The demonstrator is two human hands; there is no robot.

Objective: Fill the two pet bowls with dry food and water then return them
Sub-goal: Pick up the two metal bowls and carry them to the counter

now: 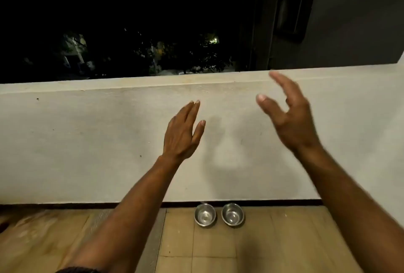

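Note:
Two small steel pet bowls stand side by side on the tiled floor, against the foot of a low white wall. The left bowl (205, 214) and the right bowl (232, 214) both look shiny inside, with nothing in them. My left hand (183, 132) is raised in front of the wall with its fingers straight and together, holding nothing. My right hand (286, 113) is raised higher, fingers spread and relaxed, also holding nothing. Both hands are well above the bowls and apart from each other.
The white parapet wall (87, 141) runs across the view, with dark night, trees and a building beyond it. Beige floor tiles (214, 248) lie in front of the bowls. A wet-looking patch (39, 235) covers the floor at the left.

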